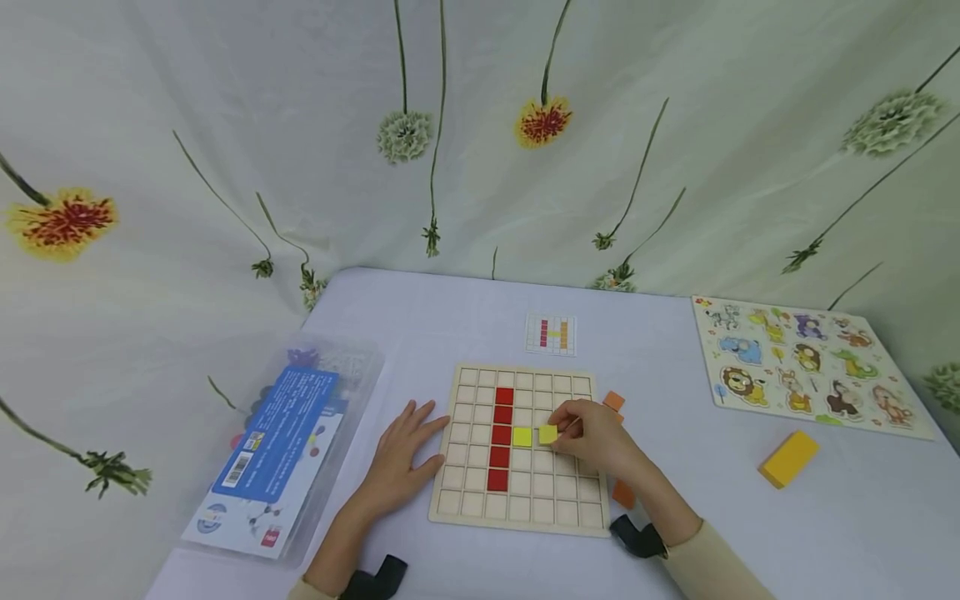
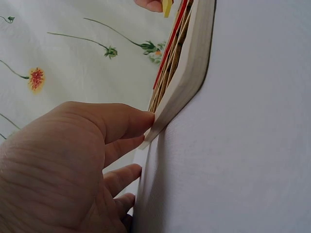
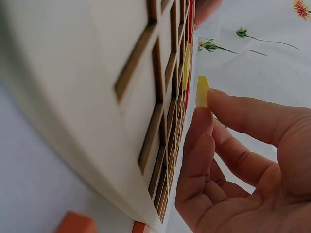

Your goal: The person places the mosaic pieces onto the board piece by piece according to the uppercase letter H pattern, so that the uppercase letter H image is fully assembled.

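A wooden grid board [image 1: 525, 527] lies on the table with a column of red square tiles [image 1: 500, 434] set in its cells. Beside the middle red one sits a yellow tile [image 1: 522, 437]. My right hand [image 1: 600, 437] pinches another yellow tile [image 3: 201, 91] between thumb and fingertip, just over the board to the right of the placed one. With fingers spread, my left hand [image 1: 401, 458] lies at the board's left edge; in the left wrist view its thumb touches the wooden rim [image 2: 182, 82].
A small pattern card [image 1: 551, 335] lies behind the board. Orange tiles [image 1: 613, 401] are along the board's right side, partly under the right arm. A yellow block [image 1: 789, 459] and an animal puzzle board [image 1: 813, 367] lie at right, a clear plastic case [image 1: 281, 450] at left.
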A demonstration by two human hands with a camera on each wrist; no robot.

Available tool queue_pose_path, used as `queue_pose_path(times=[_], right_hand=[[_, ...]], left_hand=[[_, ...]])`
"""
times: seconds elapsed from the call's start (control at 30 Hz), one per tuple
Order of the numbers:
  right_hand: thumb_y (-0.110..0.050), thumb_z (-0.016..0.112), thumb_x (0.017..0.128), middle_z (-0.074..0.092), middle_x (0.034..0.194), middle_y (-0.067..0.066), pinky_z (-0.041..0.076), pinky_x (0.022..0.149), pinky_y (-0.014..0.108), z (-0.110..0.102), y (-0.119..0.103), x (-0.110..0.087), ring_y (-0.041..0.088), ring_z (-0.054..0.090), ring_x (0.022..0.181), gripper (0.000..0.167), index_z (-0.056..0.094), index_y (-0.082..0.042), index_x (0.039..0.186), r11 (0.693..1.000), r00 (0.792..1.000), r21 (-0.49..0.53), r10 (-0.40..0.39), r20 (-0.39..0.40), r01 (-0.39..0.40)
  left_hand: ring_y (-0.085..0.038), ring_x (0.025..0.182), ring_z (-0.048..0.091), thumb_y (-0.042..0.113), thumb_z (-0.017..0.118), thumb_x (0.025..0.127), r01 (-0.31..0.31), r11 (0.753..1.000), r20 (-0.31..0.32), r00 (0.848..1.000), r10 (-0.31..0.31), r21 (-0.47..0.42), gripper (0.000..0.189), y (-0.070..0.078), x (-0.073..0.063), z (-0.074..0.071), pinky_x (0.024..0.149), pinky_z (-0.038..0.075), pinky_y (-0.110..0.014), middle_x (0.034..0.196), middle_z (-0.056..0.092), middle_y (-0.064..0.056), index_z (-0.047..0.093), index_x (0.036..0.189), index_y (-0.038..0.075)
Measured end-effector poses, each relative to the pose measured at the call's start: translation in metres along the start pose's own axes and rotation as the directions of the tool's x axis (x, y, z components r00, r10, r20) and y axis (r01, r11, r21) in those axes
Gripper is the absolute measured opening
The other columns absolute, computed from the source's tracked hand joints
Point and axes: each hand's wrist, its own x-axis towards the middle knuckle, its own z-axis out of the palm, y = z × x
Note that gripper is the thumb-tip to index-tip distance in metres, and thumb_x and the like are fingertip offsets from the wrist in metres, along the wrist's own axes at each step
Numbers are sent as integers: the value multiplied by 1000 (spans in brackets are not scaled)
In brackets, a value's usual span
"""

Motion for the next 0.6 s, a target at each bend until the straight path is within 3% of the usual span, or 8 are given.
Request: queue_pose_path(times=[0.6], right_hand=[[-1, 79, 76, 57, 77, -1, 44, 61, 19, 4, -1, 3, 12, 52, 68, 19, 67, -6, 90, 993, 995, -84, -74, 65, 79]], left_hand=[[-44, 148, 17, 9, 67, 85, 3, 1000, 0, 1000, -3, -1, 50, 0, 0, 0, 113, 12, -66, 153, 39, -20, 58, 134, 7]])
